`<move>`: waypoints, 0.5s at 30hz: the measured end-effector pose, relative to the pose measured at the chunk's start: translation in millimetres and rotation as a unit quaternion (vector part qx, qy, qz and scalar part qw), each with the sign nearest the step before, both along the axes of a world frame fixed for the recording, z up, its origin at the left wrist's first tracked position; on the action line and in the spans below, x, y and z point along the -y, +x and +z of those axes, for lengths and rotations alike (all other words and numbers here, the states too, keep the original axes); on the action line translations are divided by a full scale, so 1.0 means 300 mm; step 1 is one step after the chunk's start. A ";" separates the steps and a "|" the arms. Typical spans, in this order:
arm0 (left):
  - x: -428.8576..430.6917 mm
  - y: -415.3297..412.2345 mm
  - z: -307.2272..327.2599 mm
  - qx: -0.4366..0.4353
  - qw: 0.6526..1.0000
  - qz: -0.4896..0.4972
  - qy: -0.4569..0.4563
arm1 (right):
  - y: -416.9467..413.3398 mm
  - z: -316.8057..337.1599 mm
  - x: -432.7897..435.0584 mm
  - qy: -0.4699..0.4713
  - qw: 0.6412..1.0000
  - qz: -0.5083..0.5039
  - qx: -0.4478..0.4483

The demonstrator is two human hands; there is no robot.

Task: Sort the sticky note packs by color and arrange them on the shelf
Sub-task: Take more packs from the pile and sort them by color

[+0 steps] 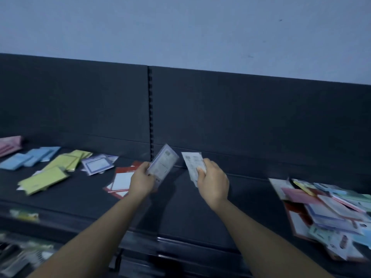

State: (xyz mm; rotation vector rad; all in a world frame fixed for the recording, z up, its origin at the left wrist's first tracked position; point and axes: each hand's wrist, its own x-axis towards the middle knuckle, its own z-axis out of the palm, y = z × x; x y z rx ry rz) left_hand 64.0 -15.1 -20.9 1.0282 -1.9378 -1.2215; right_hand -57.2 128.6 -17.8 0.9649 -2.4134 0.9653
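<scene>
While hovering over the shelf (180, 197), left hand (141, 180) grips one pack (163, 164), right hand (213, 181) grips another pack (193, 165).

A pale, bare wall (180, 27) fills the top of the view. Below it stands a dark back panel (251, 117), split by a slotted upright strip (150, 109). At the lower left, on a lower level, lie blurred goods in clear wrappers (22, 255); what they are cannot be told.
</scene>
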 end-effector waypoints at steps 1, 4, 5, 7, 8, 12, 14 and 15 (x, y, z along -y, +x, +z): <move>0.033 0.026 -0.007 0.009 1.000 0.001 -0.017 | 0.020 0.005 0.035 -0.003 1.000 0.006 0.002; 0.108 0.098 -0.013 0.016 0.999 -0.001 -0.029 | 0.083 0.014 0.146 -0.007 1.000 0.030 0.008; 0.124 0.114 -0.012 0.021 0.999 0.001 -0.026 | 0.100 0.015 0.172 -0.008 0.999 0.036 0.012; 0.185 0.163 -0.002 0.011 1.000 0.013 -0.002 | 0.145 0.018 0.248 -0.011 0.999 0.047 0.014; 0.222 0.181 -0.001 0.003 1.000 0.019 0.010 | 0.167 0.018 0.283 -0.009 0.999 0.053 0.008; 0.358 0.255 0.009 0.001 0.999 0.018 0.033 | 0.249 0.000 0.417 -0.010 0.991 0.121 -0.052; 0.418 0.288 0.011 -0.006 0.999 0.008 0.038 | 0.275 -0.025 0.478 -0.004 0.984 0.153 -0.093; 0.451 0.300 0.006 -0.005 0.999 0.003 0.032 | 0.285 -0.036 0.505 -0.009 0.980 0.164 -0.108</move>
